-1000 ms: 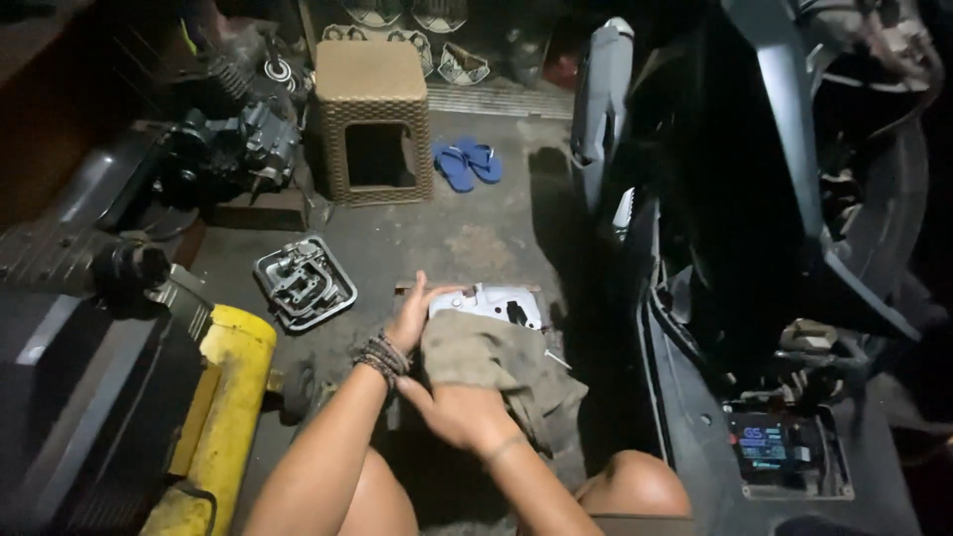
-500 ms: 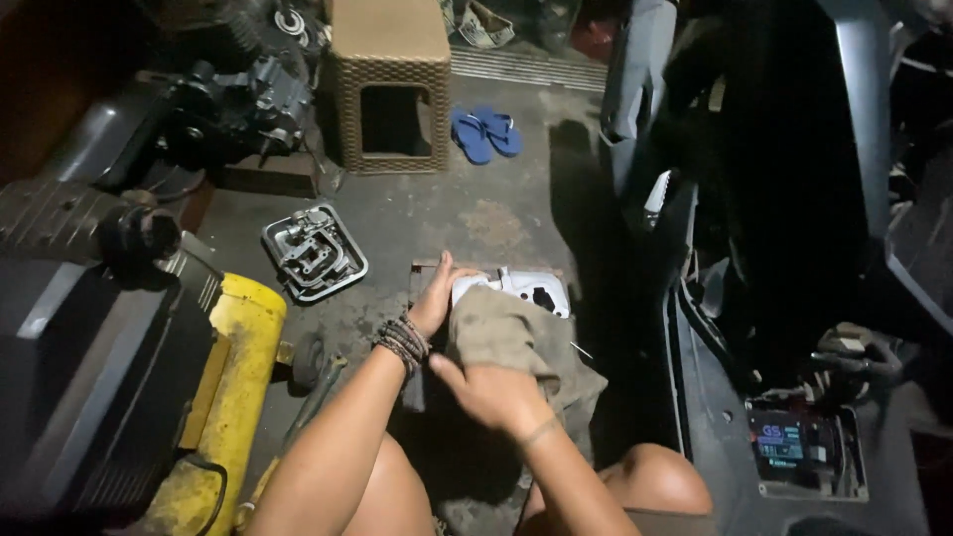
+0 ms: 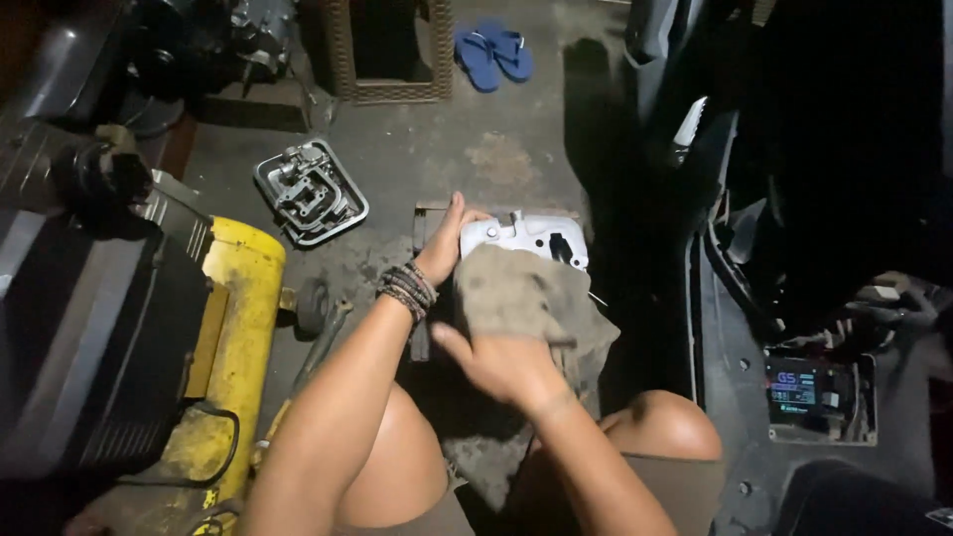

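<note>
Knees and thighs of the person fill the bottom edge, with both forearms reaching forward over a dark concrete floor [image 3: 496, 149]. Right hand [image 3: 496, 362], nearest the camera, lies on a grey-brown rag [image 3: 526, 298]; its thumb points left and is held apart from the other fingers, which press into the cloth, though their tips are hidden by the folds. The rag is draped over the near part of a white metal cover [image 3: 526, 236] that rests on the floor just ahead of the knees. Left hand [image 3: 447, 243], wearing beaded bracelets [image 3: 407, 290] at the wrist, grips the left end of the cover, fingers curled together around its edge with the thumb raised.

To the left, a yellow air tank [image 3: 233, 337] lies alongside a black ribbed machine housing [image 3: 79, 337]. To the right, dark motorcycle bodywork [image 3: 794, 199] rises, and a small lit display panel [image 3: 799, 389] sits low beside it.

Farther out on the floor, a metal tray of silver parts [image 3: 311, 192] lies well apart from the cover, to its upper left. At the far edge stand a woven wicker stool [image 3: 387, 60], an engine block [image 3: 213, 40], and a pair of blue flip-flops [image 3: 493, 52].
</note>
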